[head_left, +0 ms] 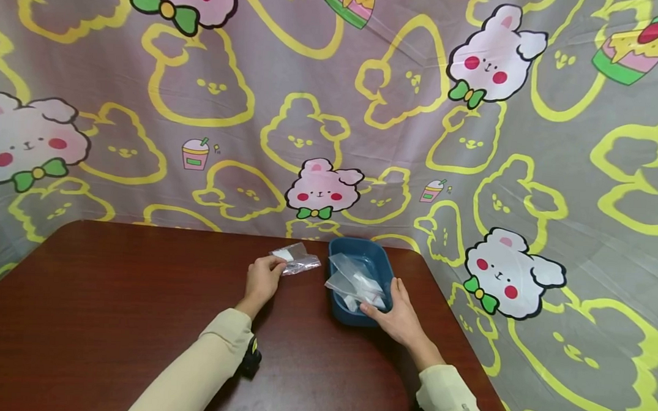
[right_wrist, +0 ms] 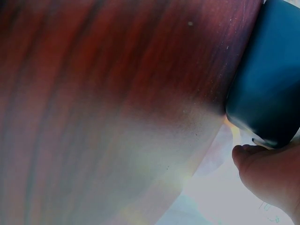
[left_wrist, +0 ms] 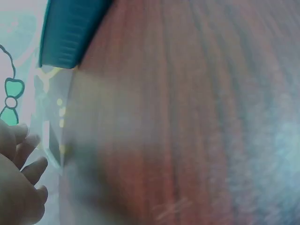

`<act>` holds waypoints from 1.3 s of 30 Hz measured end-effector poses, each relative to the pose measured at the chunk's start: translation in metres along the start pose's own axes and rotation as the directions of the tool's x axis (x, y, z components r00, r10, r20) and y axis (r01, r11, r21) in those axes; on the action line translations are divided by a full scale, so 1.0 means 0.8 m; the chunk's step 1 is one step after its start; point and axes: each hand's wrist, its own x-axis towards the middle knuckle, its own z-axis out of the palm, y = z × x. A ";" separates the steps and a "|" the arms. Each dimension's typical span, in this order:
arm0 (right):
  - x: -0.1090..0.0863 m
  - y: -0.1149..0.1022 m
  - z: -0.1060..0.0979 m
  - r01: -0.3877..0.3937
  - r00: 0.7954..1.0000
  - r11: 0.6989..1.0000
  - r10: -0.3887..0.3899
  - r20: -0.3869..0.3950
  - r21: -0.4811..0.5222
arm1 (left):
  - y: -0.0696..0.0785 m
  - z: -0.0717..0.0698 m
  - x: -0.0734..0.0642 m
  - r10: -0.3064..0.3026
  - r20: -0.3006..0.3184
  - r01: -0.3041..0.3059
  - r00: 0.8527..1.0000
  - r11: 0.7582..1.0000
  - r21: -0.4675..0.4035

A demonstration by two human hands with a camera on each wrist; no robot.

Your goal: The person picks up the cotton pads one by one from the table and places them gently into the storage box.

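My left hand (head_left: 263, 282) pinches the near left edge of a clear plastic bag (head_left: 304, 264) with a small white piece in it. In the left wrist view, the fingers (left_wrist: 29, 154) are beside a pale flat piece (left_wrist: 52, 147). To the right is a blue plastic basket (head_left: 357, 320), its wall ribbed in the left wrist view. My right hand (head_left: 403, 319) grips the basket's near right corner, thumb over the rim and fingers along the right side. Inside lie several clear bags (head_left: 353, 274) with white contents, overlapping, some reaching above the left rim.
Everything stands on a dark red-brown wooden table (head_left: 137, 307). A patterned cloth (head_left: 244, 134) hangs behind its back edge and along the right side. The basket is close to the back right corner.
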 end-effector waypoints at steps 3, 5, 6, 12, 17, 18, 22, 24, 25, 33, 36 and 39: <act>0.001 0.000 0.000 0.000 1.000 1.000 0.000 0.000 -0.001 | 0.005 -0.004 0.002 -0.008 -0.014 0.008 1.000 1.000 -0.027; 0.001 0.000 0.001 -0.001 1.000 1.000 0.001 0.002 -0.002 | 0.008 -0.007 0.004 -0.015 -0.020 0.014 1.000 0.999 -0.044; 0.002 0.001 0.001 -0.002 1.000 1.000 0.002 0.002 -0.002 | 0.009 -0.008 0.005 -0.018 -0.024 0.016 1.000 0.999 -0.051; 0.002 0.001 0.000 -0.005 1.000 1.000 0.005 0.004 -0.006 | 0.020 -0.021 0.011 -0.026 -0.039 0.023 0.999 0.997 -0.078; 0.001 0.001 0.000 0.003 1.000 1.000 -0.003 0.002 -0.008 | 0.031 -0.031 0.015 -0.034 -0.062 0.029 0.997 0.996 -0.082; 0.001 0.001 0.000 0.004 1.000 1.000 -0.004 0.000 -0.008 | 0.033 -0.032 0.016 -0.036 -0.064 0.031 0.997 0.996 -0.083; 0.001 0.001 0.000 0.006 1.000 1.000 -0.007 -0.005 -0.011 | 0.042 -0.041 0.020 -0.038 -0.063 0.031 0.997 0.994 -0.103; 0.000 0.000 0.000 0.008 1.000 1.000 -0.008 -0.008 -0.012 | 0.046 -0.045 0.022 -0.033 -0.059 0.026 0.998 0.994 -0.110; 0.000 0.000 0.000 0.008 1.000 1.000 -0.008 -0.009 -0.012 | 0.048 -0.047 0.023 -0.030 -0.059 0.023 0.998 0.993 -0.114; -0.001 0.002 0.001 0.009 1.000 1.000 -0.009 -0.005 -0.019 | 0.067 -0.060 0.030 -0.023 -0.075 0.014 0.997 0.994 -0.110; -0.001 0.001 0.001 0.007 1.000 1.000 -0.007 -0.003 -0.017 | 0.075 -0.064 0.033 -0.022 -0.080 0.013 0.997 0.994 -0.110; -0.001 0.000 0.000 0.008 1.000 1.000 -0.008 -0.001 -0.012 | 0.081 -0.065 0.036 -0.020 -0.083 0.010 0.996 0.993 -0.118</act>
